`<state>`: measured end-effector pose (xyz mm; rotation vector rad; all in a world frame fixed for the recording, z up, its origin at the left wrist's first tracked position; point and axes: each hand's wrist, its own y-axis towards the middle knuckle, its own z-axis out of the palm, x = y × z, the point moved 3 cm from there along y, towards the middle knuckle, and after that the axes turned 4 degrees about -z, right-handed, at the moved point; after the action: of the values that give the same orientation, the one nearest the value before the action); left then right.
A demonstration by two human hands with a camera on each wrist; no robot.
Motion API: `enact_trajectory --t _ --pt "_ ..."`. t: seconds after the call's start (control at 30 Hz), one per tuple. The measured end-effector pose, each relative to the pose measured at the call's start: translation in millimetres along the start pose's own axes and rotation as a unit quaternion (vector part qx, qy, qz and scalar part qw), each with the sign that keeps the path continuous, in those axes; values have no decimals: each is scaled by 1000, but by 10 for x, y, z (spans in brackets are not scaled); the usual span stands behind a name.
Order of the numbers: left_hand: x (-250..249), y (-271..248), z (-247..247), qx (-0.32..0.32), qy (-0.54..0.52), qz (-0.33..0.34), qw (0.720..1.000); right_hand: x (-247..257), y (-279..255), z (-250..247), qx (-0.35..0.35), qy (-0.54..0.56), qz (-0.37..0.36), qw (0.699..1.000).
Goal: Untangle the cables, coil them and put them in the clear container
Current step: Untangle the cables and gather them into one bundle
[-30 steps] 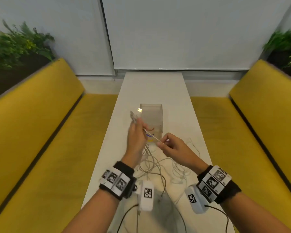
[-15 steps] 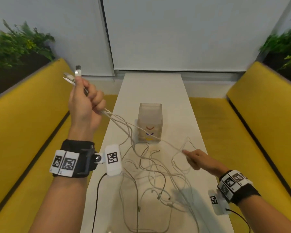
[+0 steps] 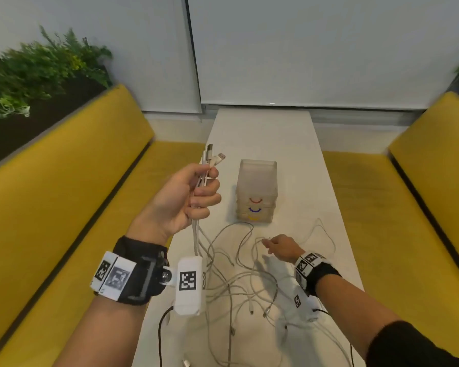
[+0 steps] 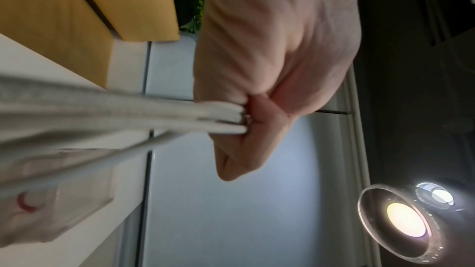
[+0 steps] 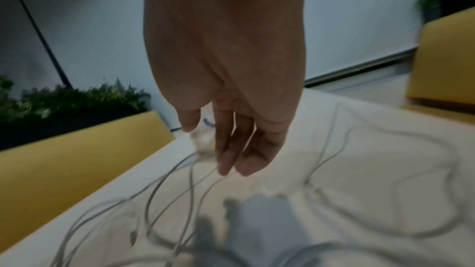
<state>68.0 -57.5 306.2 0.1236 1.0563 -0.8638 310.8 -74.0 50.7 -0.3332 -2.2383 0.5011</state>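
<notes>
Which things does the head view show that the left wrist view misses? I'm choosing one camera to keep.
Only the head view shows the plug ends above the left hand, the right hand low over the cable tangle, and the table. Only the left wrist view shows a ceiling lamp. Both show the gripped cables and the clear container.

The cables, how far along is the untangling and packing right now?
Early. Nothing looks coiled, and no cable shows inside the clear container. In hand: the left hand grips a bundle of cable ends raised above the table; the right hand reaches, fingers relaxed, to a strand in the tangle. Left: separating every cable, coiling each, and putting them in the container.
</notes>
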Motion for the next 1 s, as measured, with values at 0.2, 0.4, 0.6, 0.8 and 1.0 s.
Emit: enact_trajectory --t 0.2,0.4,0.6,0.8,1.0 --pt "192 96 -211 -36 30 -25 999 17 370 426 5 -29 -2 1000" --pt "444 293 -410 -107 136 -49 984 318 97 143 -15 244 -77 966" --pt "824 689 -271 -178 262 -31 948 959 -587 -345 5 144 -271 952" --pt "793 810 6 -187 239 146 942 1213 -979 -637 -18 112 -336 935" --pt "77 511 206 -176 12 314 933 969 -1099 -657 6 109 -279 954"
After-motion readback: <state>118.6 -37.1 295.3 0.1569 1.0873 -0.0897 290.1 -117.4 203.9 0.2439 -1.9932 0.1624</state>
